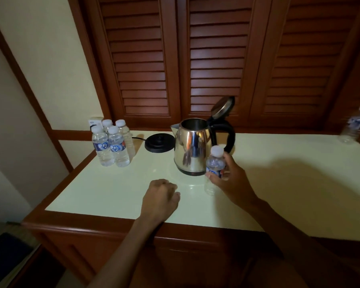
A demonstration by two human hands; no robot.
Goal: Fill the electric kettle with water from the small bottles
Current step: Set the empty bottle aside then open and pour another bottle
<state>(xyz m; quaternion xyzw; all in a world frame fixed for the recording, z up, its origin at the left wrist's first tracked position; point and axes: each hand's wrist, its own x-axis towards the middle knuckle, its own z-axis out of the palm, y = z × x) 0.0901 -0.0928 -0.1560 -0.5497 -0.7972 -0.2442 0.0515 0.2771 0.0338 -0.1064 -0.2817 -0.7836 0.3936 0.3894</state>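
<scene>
A steel electric kettle (192,146) stands on the pale counter (112,190), off its base, with its lid (223,107) tipped open and its black handle to the right. My right hand (232,181) grips a small capped water bottle (215,161) standing just in front of the kettle's right side. Its lower part looks clear. My left hand (160,196) rests on the counter in a loose fist, holding nothing, left of that bottle. Several capped small bottles (112,144) stand grouped at the back left.
The kettle's black round base (159,143) sits left of the kettle with its cord running left. Another small bottle (354,125) stands at the far right edge. A small white box (95,121) is behind the bottle group. Louvred wooden doors (216,59) close off the back.
</scene>
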